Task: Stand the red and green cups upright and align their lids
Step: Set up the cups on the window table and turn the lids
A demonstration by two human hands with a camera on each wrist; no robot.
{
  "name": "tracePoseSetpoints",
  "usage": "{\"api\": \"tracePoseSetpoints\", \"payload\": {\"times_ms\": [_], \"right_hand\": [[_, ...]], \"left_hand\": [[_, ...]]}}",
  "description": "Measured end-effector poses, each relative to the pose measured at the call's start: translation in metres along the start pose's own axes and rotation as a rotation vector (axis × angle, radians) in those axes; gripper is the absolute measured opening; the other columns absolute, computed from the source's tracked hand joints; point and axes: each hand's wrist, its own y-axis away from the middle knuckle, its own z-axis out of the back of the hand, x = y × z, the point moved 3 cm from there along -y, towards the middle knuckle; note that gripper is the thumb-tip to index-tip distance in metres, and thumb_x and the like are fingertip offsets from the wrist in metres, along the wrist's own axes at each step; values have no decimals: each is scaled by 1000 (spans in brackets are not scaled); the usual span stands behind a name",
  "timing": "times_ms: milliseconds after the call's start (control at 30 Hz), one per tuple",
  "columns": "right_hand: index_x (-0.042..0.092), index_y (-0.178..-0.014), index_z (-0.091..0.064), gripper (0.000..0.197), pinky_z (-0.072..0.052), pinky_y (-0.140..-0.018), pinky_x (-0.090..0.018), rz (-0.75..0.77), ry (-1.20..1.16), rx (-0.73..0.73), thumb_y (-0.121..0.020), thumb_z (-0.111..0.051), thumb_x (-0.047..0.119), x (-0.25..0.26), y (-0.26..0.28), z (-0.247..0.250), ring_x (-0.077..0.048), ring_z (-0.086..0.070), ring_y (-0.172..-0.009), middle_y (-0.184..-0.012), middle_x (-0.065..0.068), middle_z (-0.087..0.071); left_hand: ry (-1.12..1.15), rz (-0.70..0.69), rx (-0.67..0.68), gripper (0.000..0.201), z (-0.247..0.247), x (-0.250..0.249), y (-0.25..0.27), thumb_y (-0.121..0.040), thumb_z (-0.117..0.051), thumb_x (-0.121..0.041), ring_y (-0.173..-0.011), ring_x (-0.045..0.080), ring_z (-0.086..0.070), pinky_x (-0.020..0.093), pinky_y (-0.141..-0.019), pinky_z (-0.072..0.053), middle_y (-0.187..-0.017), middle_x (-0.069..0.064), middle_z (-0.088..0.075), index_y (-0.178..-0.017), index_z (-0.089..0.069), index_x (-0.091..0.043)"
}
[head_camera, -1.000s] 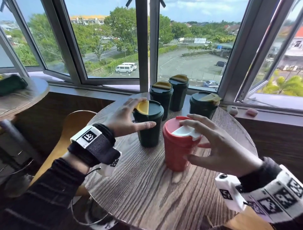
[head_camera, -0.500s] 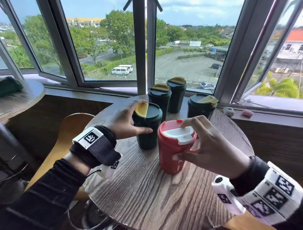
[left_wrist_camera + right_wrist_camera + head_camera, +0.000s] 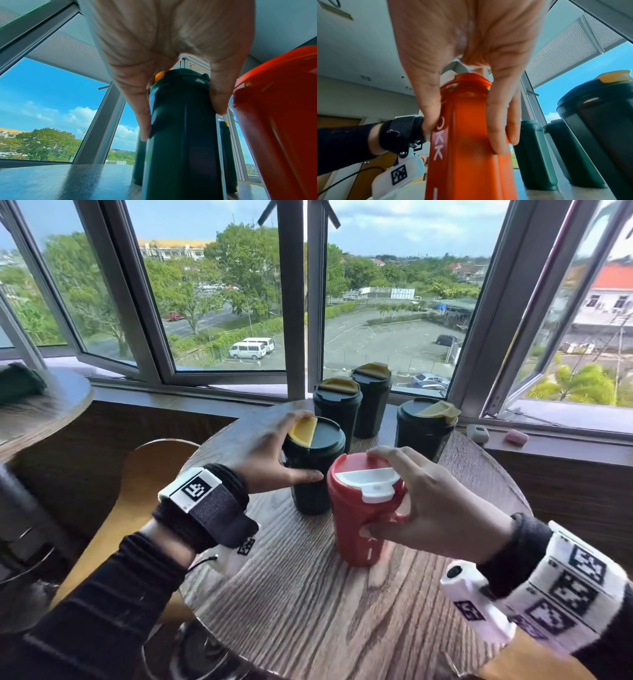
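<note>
Head view: a round wooden tabletop point(image 3: 308, 611) stands by open windows. Near its middle a red cup point(image 3: 359, 529) stands upright, wearing a red lid with a white flap point(image 3: 371, 482). The right hand point(image 3: 435, 508) grips this cup from the right, its fingers curled over the lid rim and its thumb pressed on the cup wall. Just left of the red cup and slightly behind it, a dark green cup point(image 3: 311, 474) stands upright with a yellow flap point(image 3: 303, 431) on its lid. The left hand point(image 3: 270, 460) grips it from the left, fingers at the lid's far edge by the flap, thumb across the near wall. Three more dark green cups point(image 3: 371, 402) stand upright behind the red cup, toward the windows.

Left wrist view: the left hand point(image 3: 171, 54) comes down from above and clasps the dark green cup point(image 3: 181, 135) just under its lid, fingers on the left wall and thumb on the right. The red cup point(image 3: 281, 121) is just to its right.

Right wrist view: the right hand point(image 3: 467, 60) clasps the red cup point(image 3: 467, 142), thumb on the left wall and fingers on the right. Green cups point(image 3: 597, 128) stand right of the red cup.
</note>
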Motion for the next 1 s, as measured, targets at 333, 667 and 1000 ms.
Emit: {"api": "tracePoseSetpoints", "payload": {"times_ms": [333,667,1000], "right_hand": [[12,-134,-38,94,-31,-81,6,-35,14,-22,-58,-84,43,9,-7,-7,-6,-50,-96,-115,2,-48],[10,-133,-37,97,-30,-84,6,-44,-7,-46,-57,-84,46,16,-10,-12,-5,-47,-99,-112,4,-45],[11,-131,-39,99,-30,-81,7,-50,1,-59,-54,-83,53,19,-13,-15,-5,-48,-97,-110,6,-44]], "left_hand": [[84,-37,52,97,-2,3,2,-57,-82,-40,-121,10,-46,24,-102,-38,-137,-1,-44,-139,-32,-21],[72,-59,57,92,0,6,-3,-62,-86,-23,-117,14,-50,32,-102,-44,-135,0,-46,-138,-33,-23],[129,-93,27,97,-1,3,-1,-54,-79,-41,-102,2,-55,-2,-83,-39,-130,-1,-49,-137,-34,-19]]}}
